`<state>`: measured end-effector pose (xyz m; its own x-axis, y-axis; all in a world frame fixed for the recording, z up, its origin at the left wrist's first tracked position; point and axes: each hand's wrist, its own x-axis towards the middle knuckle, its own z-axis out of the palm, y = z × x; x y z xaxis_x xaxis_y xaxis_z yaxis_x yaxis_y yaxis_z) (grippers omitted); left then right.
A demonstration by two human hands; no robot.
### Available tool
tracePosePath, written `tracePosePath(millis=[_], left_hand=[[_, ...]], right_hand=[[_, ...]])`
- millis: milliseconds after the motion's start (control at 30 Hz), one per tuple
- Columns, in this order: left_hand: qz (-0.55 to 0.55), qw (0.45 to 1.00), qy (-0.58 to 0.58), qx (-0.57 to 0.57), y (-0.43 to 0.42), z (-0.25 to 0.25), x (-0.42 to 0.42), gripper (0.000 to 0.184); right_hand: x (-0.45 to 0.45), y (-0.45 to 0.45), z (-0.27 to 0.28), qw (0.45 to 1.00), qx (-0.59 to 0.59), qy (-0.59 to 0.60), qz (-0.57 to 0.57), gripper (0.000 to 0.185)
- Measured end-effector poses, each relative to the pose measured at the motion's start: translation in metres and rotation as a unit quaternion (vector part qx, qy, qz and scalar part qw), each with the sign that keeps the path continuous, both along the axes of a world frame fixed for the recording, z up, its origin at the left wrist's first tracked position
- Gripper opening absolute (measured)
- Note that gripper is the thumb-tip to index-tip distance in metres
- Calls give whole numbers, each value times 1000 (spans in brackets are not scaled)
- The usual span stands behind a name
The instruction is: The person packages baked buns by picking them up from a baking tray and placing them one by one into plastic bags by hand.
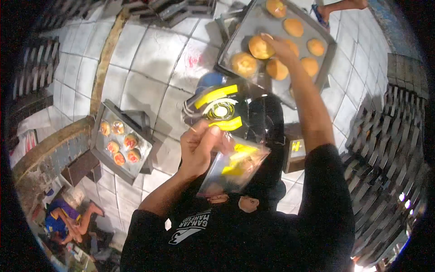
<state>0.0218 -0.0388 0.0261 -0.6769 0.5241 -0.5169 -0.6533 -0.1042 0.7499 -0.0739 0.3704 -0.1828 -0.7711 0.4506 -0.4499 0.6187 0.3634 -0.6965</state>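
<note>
My left hand (199, 147) pinches the edge of a clear plastic bag (233, 170) with yellow printing, which hangs in front of my dark shirt. What the bag holds is hard to make out through the glare. Reaching to the upper right, my right hand (281, 49) has its fingers closed on a round golden bun (261, 46) over a large metal tray (317, 27). Several other buns lie on this tray, among them one (244, 64) near its lower left corner. Beyond my left fingers is a shiny pile of plastic packaging (219, 97) with yellow bands.
A smaller tray (144, 156) with several red-topped buns stands at the left on the tiled floor (154, 50). Slatted racks (385, 154) line the right side. Another person (68, 217) sits at the lower left, and someone's foot (321, 16) shows beyond the large tray.
</note>
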Motion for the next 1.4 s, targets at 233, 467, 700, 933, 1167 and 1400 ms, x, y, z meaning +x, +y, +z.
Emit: tracePosePath(millis=[233,467,700,933,1167,1400], left_hand=[[44,996,7,78,-2,-6,1,30],[134,978,-68,145,-14,-30,-45,24],[7,959,-178,219,38,17,-10,34],[21,940,-208,268,8,50,4,37],[69,978,9,199,-2,29,47,49],[166,959,-42,228,39,26,20,43]], right_hand=[[82,-66,165,676,-650,297,-179,55],[182,-221,306,924,-199,321,-66,43],[222,-252,258,814,291,487,128,40],[210,-302,290,849,251,444,137,46],[203,-303,263,851,326,361,199,57],[166,-282,279,878,285,322,211,43]])
